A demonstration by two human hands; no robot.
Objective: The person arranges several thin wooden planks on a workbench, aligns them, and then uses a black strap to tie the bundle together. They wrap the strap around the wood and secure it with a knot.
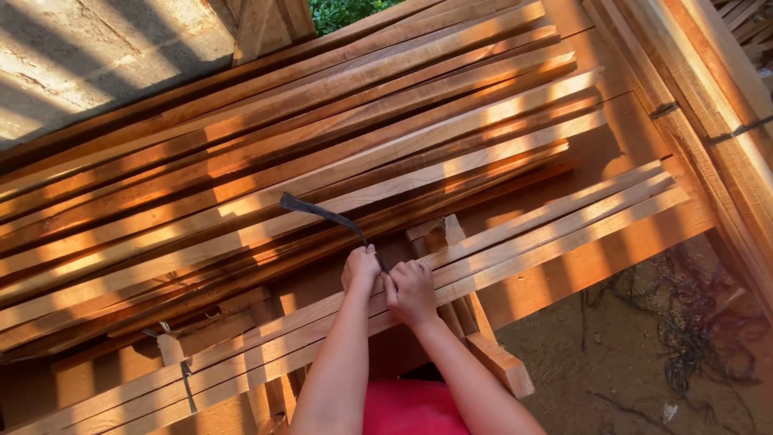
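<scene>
My left hand [360,270] and my right hand [411,292] are side by side on a bundle of thin wooden slats [555,225] that runs across a bench. Both hands pinch a dark flat strap [322,213]. The strap rises from between my hands and trails up and to the left over the stacked planks. My fingers are closed around its lower end, which hides where it meets the slats.
A large stack of long reddish planks [282,137] fills the upper left. Heavy timber beams [708,105] run down the right side. Wooden bench legs [495,358] stand below the slats. Bare dirt ground [636,346] with dark tangled strands lies at lower right. Another strap [187,383] binds the slats at the left.
</scene>
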